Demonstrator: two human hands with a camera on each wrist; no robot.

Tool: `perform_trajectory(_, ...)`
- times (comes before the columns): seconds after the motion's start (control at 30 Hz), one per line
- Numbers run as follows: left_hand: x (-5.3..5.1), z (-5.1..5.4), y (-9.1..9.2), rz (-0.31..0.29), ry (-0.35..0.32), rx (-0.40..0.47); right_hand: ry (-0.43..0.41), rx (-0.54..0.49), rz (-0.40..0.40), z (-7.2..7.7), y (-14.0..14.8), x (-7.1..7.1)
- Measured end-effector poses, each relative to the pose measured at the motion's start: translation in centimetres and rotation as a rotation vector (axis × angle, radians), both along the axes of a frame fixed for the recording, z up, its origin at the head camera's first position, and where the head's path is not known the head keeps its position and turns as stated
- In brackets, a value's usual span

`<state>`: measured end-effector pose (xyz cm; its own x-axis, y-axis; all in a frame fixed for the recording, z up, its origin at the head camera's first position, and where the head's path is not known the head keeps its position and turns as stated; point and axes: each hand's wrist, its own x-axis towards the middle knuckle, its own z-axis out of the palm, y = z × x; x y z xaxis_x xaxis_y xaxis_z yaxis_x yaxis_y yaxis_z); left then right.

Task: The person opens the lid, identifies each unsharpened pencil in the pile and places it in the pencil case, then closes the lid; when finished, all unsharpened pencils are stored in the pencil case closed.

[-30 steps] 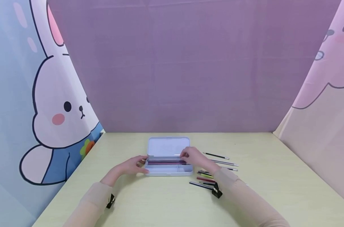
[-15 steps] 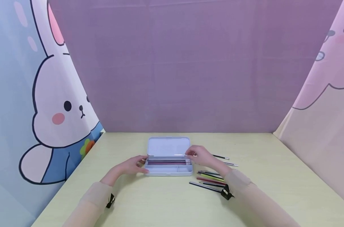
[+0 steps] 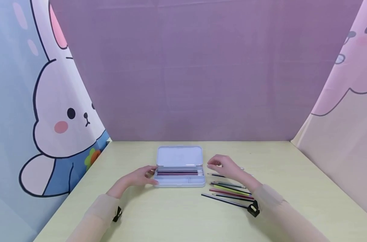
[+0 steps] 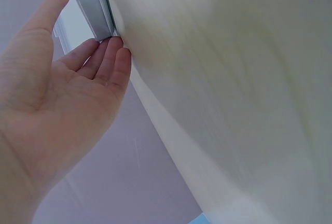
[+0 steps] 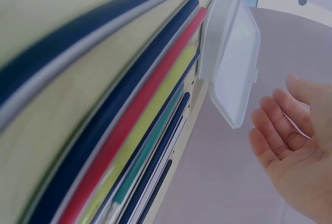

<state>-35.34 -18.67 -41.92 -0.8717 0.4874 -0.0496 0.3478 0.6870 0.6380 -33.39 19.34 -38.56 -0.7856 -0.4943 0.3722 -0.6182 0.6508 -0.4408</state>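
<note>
The right hand [image 3: 226, 166] hovers just past the right end of the pencil case, its fingers loosely bent and nothing showing between them. The left hand [image 3: 141, 176] grips the case's left end, thumb at the near corner and fingers at the far one.

Partly beneath the right hand lies a dark pencil [image 3: 215, 174]. Nearer the body, below that hand and forearm, more pencils lie side by side: a green pencil [image 5: 141, 159], a yellow pencil [image 5: 152, 115] and a red pencil [image 5: 140, 110] among dark ones. The nearest dark one runs at a slant toward the right wrist.

Between the two hands sits the pencil case [image 3: 172, 180], its lid [image 3: 179, 156] raised on the far side. A row of pencils [image 3: 178, 172] fills the back compartment, eraser ends toward the right hand. All of it rests on the pale table [image 3: 171, 218].

The pencils look light and stiff, with slick barrels likely to roll; a thumb-and-finger pinch at mid-barrel should suit, sparing the fragile points. The case seems thin, rigid and light enough to slide, so its body ends look safer to hold than the hinged lid.
</note>
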Motion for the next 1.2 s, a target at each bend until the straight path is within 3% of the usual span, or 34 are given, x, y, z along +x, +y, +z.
perform_trajectory(0.5, 0.1, -0.1, -0.3, 0.0, 0.008, -0.024, -0.043, 0.029, -0.05, 0.0, 4.0, 2.6)
perform_trajectory(0.9, -0.1, -0.2, 0.1, -0.005, -0.013, -0.021, -0.101, 0.048, -0.036, -0.7, 7.1, 5.0)
perform_trajectory(1.2, 0.0, -0.1, -0.1, 0.014, -0.017, -0.016, -0.081, 0.06, -0.02, -1.1, 8.5, 6.2)
